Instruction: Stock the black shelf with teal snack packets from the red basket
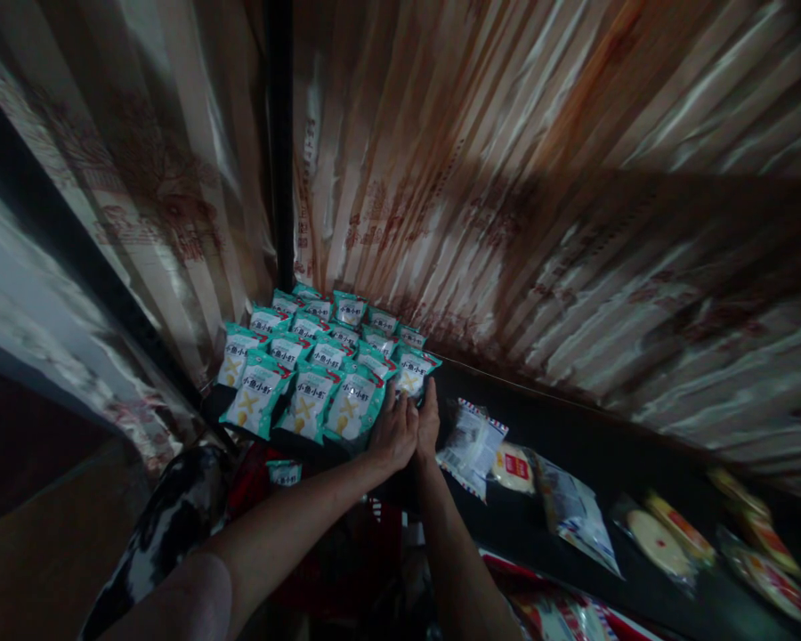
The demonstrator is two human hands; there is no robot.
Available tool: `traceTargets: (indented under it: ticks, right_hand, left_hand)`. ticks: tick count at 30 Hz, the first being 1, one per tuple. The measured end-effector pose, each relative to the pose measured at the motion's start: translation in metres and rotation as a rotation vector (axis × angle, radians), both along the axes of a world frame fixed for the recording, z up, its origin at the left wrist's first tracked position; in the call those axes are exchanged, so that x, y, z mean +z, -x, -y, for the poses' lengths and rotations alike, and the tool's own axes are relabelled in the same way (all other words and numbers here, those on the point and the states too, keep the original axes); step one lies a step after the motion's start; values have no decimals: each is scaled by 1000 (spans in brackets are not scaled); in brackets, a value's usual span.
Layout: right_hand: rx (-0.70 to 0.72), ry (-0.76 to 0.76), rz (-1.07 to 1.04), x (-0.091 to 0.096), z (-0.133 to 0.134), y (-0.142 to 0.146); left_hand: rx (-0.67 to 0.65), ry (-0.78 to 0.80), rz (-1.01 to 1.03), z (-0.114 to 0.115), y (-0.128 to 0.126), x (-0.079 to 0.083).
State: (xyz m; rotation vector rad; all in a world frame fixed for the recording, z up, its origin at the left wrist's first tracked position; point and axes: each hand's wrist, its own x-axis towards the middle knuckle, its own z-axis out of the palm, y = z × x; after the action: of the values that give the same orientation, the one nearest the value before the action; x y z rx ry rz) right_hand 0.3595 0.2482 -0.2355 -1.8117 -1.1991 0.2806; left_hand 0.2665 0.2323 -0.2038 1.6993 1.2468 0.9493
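Note:
My left hand (pixel 395 434) and my right hand (pixel 428 420) are close together at the front right corner of a group of teal-and-white snack bags. Between them is one upright snack bag (pixel 412 370), with my fingers along its lower sides. The hands cover its bottom edge. Left of my left hand, another snack bag (pixel 352 406) stands in the front row beside a similar snack bag (pixel 305 405). Several more bags rise in rows behind, leaning back, their printed fronts facing me.
The black shelf (pixel 527 405) runs to the right, bearing a clear-and-white packet (pixel 473 445), a round packaged item (pixel 513 468) and further packs. Below is a red basket (pixel 250 481) with another teal bag (pixel 284 473). A dark upright post (pixel 280 142) and printed plastic sheeting (pixel 400 178) stand behind.

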Motion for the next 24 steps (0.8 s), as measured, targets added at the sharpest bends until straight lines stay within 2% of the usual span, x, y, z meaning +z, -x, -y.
traceTargets:
  ticks: [3,7,12,18,24]
  right_hand:
    - [20,-1,-4,0,1,0]
    - [72,8,-45,3,2,3]
    - [1,-10,14,2,7,4]
    - [-57,-77,64,-3,22,10]
    - [-44,-110,56,-3,47,23]
  left_hand:
    - [-42,-29,10,1,1,-3]
    - [-28,-41,10,1,3,-5]
    - [-26,1,-67,6,3,3]
    - [-3,5,-4,20,6,6]
    - [-36,-110,-63,40,23,9]
